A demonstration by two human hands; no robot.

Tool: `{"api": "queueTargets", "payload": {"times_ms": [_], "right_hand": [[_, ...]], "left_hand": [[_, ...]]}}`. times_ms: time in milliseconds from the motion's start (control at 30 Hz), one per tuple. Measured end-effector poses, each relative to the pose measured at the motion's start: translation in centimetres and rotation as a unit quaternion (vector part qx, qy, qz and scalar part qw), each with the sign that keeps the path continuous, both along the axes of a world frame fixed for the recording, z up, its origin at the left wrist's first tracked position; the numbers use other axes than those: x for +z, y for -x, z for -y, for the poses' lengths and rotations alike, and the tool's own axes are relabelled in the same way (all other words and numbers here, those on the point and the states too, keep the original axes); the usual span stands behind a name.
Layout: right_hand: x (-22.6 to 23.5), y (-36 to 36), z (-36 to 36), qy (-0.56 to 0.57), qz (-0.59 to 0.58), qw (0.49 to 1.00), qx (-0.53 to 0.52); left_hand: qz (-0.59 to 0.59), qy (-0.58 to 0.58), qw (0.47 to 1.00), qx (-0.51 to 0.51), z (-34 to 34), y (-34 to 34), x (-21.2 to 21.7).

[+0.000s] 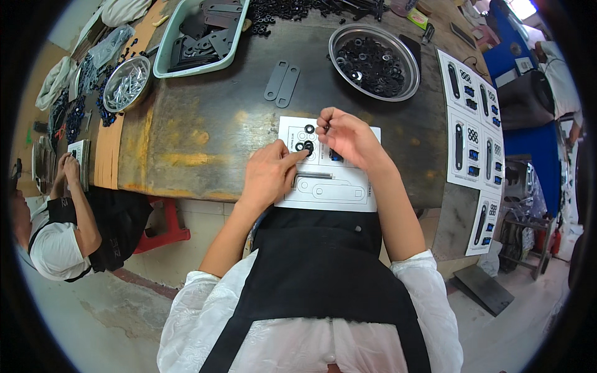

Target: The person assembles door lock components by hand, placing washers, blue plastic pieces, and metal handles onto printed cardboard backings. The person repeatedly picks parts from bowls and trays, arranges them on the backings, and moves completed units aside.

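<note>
- On the dark worktop [205, 118], a white template sheet [348, 199] lies at the near edge, printed with outlines for parts.
- Left hand [268, 176]: mostly curled, index finger extended and pressing on a small black ring [308, 147] set among the printed circles at the sheet's upper left. Another black ring [309, 128] sits just above it.
- Right hand [348, 137]: fingertips pinched together over the sheet's top edge on something small and dark; what it is cannot be told.
- Steel bowl of black rings [374, 62] stands beyond the sheet, to the right; two flat grey link plates [282, 82] lie apart from it, to the left.
- Finished sheets [476, 133] rest along the right side.
- Judgement: each ring should sit squarely on its printed circle; steadying it with one fingertip while the other hand brings the next piece appears sound. Light pressure is advised, so neighbouring rings do not slide.
</note>
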State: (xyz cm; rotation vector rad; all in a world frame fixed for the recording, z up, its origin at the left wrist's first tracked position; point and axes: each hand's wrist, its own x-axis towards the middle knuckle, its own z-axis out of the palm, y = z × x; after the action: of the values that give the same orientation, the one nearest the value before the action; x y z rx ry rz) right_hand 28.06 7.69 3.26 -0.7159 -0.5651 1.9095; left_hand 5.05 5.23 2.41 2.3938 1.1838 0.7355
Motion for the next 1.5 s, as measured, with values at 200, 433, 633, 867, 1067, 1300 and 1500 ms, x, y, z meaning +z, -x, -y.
{"api": "queueTargets", "payload": {"times_ms": [200,433,633,867,1067,1300,1500], "right_hand": [[-1.4,1.6,4.6,-0.185,0.475,0.859,-0.055],[-0.5,3.8,6.7,-0.228,0.743,0.628,-0.05],[-0.8,3.9,8.4,-0.242,0.766,0.594,-0.045],[-1.6,4.1,7.7,-0.27,0.749,0.598,-0.089],[-1.2,4.1,6.7,-0.252,0.774,0.577,-0.067],[-1.1,3.5,6.0,-0.249,0.761,0.589,-0.108],[0.4,3.0,4.9,-0.204,0.772,0.596,-0.085]], "left_hand": [[-0.037,-0.021,0.999,-0.006,-0.1,1.2,-1.1],[-0.045,-0.035,0.998,0.004,-0.1,0.7,-0.8],[-0.034,-0.036,0.999,0.009,-0.1,0.7,-1.4],[-0.021,-0.015,0.999,0.029,-0.3,0.5,-1.6],[-0.043,-0.033,0.998,0.015,-1.3,0.3,-1.6],[-0.034,-0.043,0.998,0.009,-2.8,-0.7,-1.5],[-0.063,-0.098,0.993,-0.027,-4.6,-0.7,-1.1]]}}
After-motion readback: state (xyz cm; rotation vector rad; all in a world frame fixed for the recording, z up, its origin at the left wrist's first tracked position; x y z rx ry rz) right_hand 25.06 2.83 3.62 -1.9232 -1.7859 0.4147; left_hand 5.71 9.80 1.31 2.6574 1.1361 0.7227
